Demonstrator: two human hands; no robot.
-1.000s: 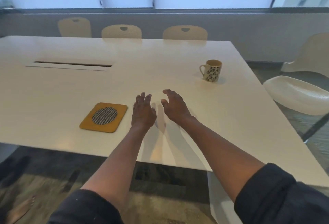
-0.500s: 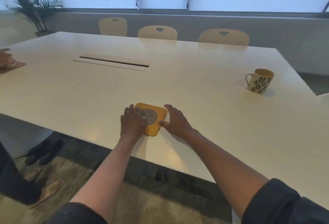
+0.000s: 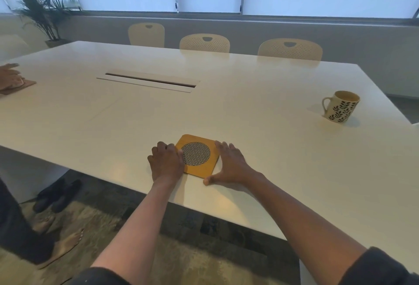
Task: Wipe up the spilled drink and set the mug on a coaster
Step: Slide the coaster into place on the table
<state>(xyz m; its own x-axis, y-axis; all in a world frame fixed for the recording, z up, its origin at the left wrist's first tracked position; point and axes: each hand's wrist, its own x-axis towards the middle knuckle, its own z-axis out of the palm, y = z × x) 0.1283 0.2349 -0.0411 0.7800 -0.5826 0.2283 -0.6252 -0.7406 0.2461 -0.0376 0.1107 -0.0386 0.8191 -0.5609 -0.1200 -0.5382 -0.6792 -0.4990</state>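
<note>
A yellow square coaster (image 3: 205,169) with a round black-and-white mesh centre lies flat on the white table (image 3: 260,107), close to its near edge. My left hand (image 3: 166,163) rests on the coaster's left side, fingers curled over that edge. My right hand (image 3: 229,164) lies against the right edge, with the thumb at the near corner. The coaster is held between both hands. A cream mug (image 3: 341,107) with a dark leaf pattern stands upright at the far right of the table, handle to the left, well away from both hands.
A long cable slot (image 3: 148,80) is set into the table's middle. Another person's hand (image 3: 9,76) rests on a brown mat at the far left, their bare feet (image 3: 65,241) on the floor. Three chairs (image 3: 204,43) line the far side, and a plant (image 3: 43,8) stands in the corner.
Both hands moved left from the bare table onto the coaster and now hold its two sides. The view swung left, so the mug sits further right.
</note>
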